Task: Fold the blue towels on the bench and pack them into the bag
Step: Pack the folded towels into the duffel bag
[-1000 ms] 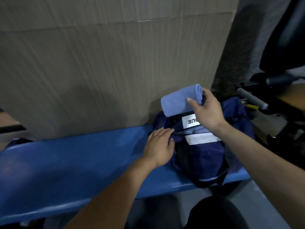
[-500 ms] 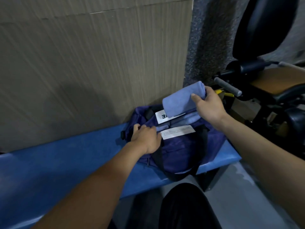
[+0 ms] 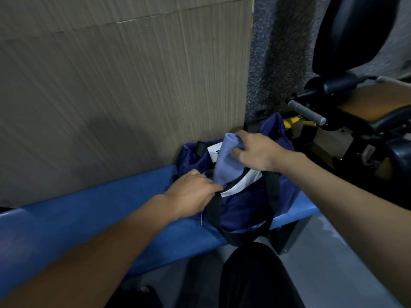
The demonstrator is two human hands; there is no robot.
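Setting: a long bench [image 3: 77,221] with a smooth blue seat runs along a wall faced with brown corrugated cardboard [image 3: 124,85].
Bag: a soft navy fabric bag [image 3: 249,207] with black webbing straps sits at the right end of the bench, against the cardboard, its mouth open upward; one strap loop hangs over the front edge of the seat.
Towel: a folded light-blue towel [image 3: 226,165] stands tilted in the bag's mouth, its lower end already inside the opening, its upper end above the rim.
Right hand: the right hand [image 3: 255,152] grips the upper end of the towel, fingers curled over the top fold and thumb below.
Left hand: the left hand [image 3: 191,192] pinches the near edge of the bag's opening, fingers bunched on the fabric just beside the towel's lower end.
Labels: a white printed label [image 3: 242,183] shows on the bag just under the towel; a second white tag [image 3: 213,152] lies behind the towel, its print too blurred to read.
Surroundings: to the right of the bench stands black padded gym equipment [image 3: 355,41] with a grey foam-covered handle [image 3: 307,112] and a tan pad [image 3: 375,103]; the floor [image 3: 333,263] below is grey.
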